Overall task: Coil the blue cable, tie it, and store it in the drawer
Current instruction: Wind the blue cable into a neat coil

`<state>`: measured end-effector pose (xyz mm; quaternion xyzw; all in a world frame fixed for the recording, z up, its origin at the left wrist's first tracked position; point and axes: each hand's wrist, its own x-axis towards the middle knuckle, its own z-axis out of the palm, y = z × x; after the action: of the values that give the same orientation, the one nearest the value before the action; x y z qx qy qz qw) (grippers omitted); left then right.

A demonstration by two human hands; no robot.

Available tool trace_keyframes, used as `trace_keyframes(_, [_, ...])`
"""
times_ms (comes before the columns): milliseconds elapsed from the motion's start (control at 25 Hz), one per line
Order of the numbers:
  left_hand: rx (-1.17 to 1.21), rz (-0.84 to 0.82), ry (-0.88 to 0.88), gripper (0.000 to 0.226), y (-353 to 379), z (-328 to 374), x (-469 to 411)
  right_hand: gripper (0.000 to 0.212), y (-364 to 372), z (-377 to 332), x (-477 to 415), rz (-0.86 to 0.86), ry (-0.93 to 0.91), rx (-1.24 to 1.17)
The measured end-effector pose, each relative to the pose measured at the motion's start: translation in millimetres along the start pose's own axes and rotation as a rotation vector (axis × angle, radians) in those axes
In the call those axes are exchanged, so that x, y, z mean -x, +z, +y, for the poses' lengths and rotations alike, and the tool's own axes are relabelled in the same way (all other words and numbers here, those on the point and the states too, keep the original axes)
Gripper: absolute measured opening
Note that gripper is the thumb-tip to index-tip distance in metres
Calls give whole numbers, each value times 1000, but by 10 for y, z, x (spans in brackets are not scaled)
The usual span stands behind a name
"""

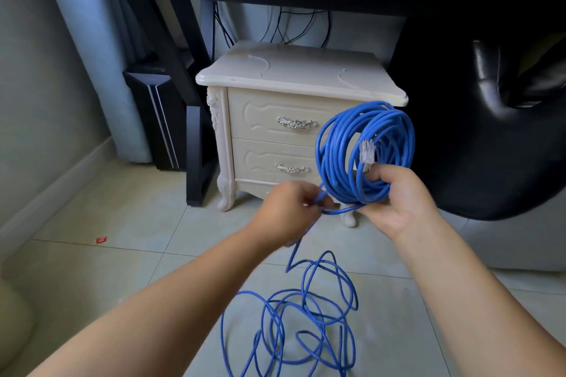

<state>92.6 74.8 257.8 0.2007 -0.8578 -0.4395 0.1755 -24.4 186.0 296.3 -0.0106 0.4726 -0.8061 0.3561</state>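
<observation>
Coiling step, roughly half done by my guess. My right hand [398, 202] grips the blue cable [333, 162] at the bottom of the finished coil, fingers curled under the bundle and thumb pressed over the top. The coil stands upright above those fingers, ring face turned toward me. A clear plug [367, 151] sticks up inside the ring, just above my right thumb.

My left hand [291, 211] sits just beside the coil's lower edge and pinches the free run of cable between thumb and curled fingers. From that pinch the cable drops down and toward me to a loose heap [301, 300] on the floor [122, 254], well below both hands. The loops there overlap; can't tell if they're knotted.

Key relation: the uncoiled length hangs below my left fingers, long axis running near vertical from pinch to floor, so the left hand is the nearer one to feed it. Next wrap likely means lifting slack up and over the ring held in the right fingers. Risk: the heap snags as it's pulled.

No tie visible. Nightstand [291, 70] sits beyond my fingers, with the upper drawer [263, 119] and lower drawer [260, 162] both closed.
</observation>
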Motion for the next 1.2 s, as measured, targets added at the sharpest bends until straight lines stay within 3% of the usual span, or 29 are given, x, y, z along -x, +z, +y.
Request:
trace_keyframes(80, [477,36,-278,25,-222,22,-32,25,-56,-106,25,34,16,110])
trace_keyframes(160, [643,140,-417,29,-452,-108,-80,27,-112,-205,35,67,0,210])
trace_keyframes(400, [496,34,-574,24,-433,-249,-88,25,-159,-107,-78,104,-53,432])
trace_keyframes(520, [576,201,-643,32,-539,-300,-127,25,-193,-220,-81,124,-42,283])
trace_keyframes(600, [617,160,-610,32,-619,-381,-110,25,-272,-288,-109,130,-47,177])
trace_keyframes(720, [396,99,-482,27,-587,-444,-90,24,-251,-244,-97,122,-52,268])
trace_keyframes(800, [-64,240,-396,10,-533,-466,-124,28,-178,-186,-62,99,-62,284])
trace_keyframes(840, [-223,337,-389,11,-513,-448,-137,29,-144,-169,-47,81,-57,256])
trace_keyframes(880, [-232,386,-401,23,-497,-411,-141,28,-114,-153,-38,65,-43,235])
trace_keyframes(920, [-95,355,-428,31,-468,-350,-134,27,-91,-142,-32,59,-18,221])
trace_keyframes(1000, [243,121,-469,36,-304,-191,-94,27,-68,-129,-50,86,43,193])
trace_keyframes(1120, [239,-202,-400,38,2,-58,-13,26,-23,-120,-37,108,84,75])
trace_keyframes(1200, [235,-313,-344,42,99,-56,1,25,8,-126,4,67,62,-7])
